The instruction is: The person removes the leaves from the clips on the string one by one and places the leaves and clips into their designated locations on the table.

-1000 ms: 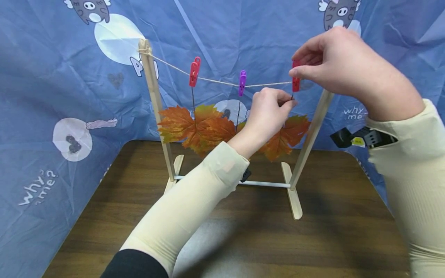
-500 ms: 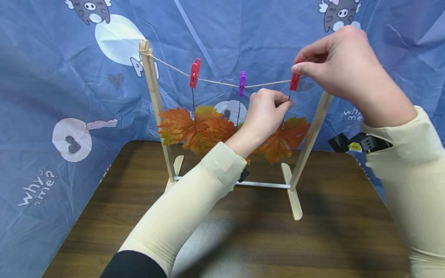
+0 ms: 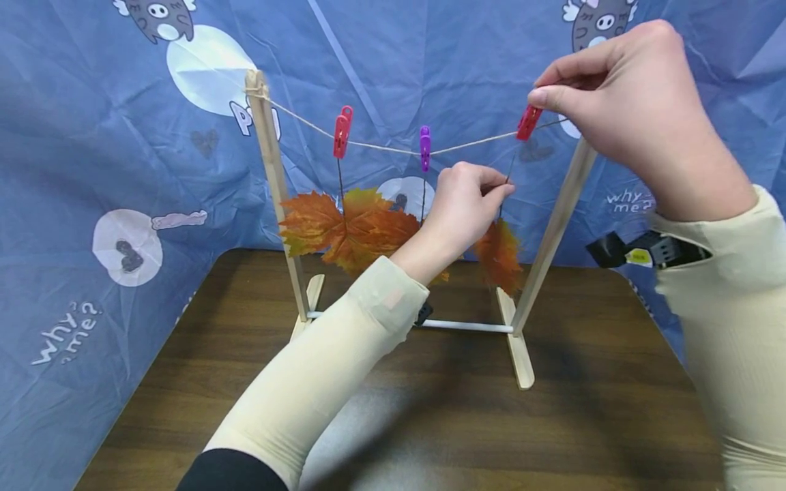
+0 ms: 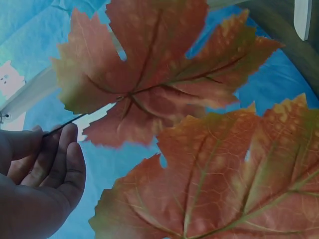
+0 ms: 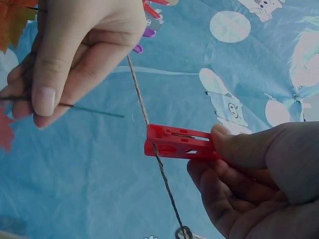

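Note:
My right hand [image 3: 645, 116] pinches the upper end of a red clothespin [image 3: 529, 123] at the right part of the string [image 3: 473, 144]. In the right wrist view the clothespin [image 5: 179, 142] still sits on the string. My left hand [image 3: 463, 204] pinches the thin dark stem of an orange maple leaf [image 3: 499, 256]; the stem's bare tip [image 5: 99, 111] is apart from the clothespin. Another red clothespin [image 3: 342, 133] and a purple clothespin [image 3: 425, 149] hold stems on the string. An orange leaf [image 3: 331, 228] hangs at the left; my left arm partly hides the leaves behind.
A wooden stand with a left post [image 3: 267, 150], a right post [image 3: 555, 232] and a white lower rod [image 3: 469, 326] bears the string. It stands on a brown table [image 3: 491, 429]. Behind hangs a blue printed cloth [image 3: 141, 150].
The leaf stem has come out of the right red clothespin. My right hand has moved up and right, lifting clothespin and string. The leaf in my left hand has turned edge-on and dropped slightly.

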Motion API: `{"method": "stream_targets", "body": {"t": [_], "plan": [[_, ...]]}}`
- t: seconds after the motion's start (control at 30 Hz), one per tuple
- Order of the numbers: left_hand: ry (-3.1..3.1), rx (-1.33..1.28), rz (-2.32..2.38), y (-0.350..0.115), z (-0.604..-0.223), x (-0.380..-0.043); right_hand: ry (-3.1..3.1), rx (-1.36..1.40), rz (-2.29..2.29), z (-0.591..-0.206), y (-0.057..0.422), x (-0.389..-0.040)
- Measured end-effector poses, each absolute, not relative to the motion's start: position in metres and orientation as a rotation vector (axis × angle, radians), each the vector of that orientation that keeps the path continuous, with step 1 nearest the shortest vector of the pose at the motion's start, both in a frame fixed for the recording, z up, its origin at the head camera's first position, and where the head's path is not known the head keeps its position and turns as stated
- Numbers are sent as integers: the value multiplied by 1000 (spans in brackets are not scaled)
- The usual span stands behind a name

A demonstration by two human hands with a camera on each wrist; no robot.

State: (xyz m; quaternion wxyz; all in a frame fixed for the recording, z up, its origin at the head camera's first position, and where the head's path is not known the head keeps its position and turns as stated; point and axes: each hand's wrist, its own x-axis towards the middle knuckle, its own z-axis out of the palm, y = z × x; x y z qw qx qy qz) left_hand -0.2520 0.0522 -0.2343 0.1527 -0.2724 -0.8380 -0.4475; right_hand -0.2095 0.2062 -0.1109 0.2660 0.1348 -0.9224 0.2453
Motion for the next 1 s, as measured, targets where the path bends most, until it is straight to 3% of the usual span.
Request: {"method": "stream_targets", "body": {"t": [0.73,1.0], "plan": [[-2370,-931,-1307,49,-254,-223,-2410,336,854,-110,224,-191],[-2338,-953,-1404,45,-263,-210,-2437,473,892,-123,226,-178]]}}
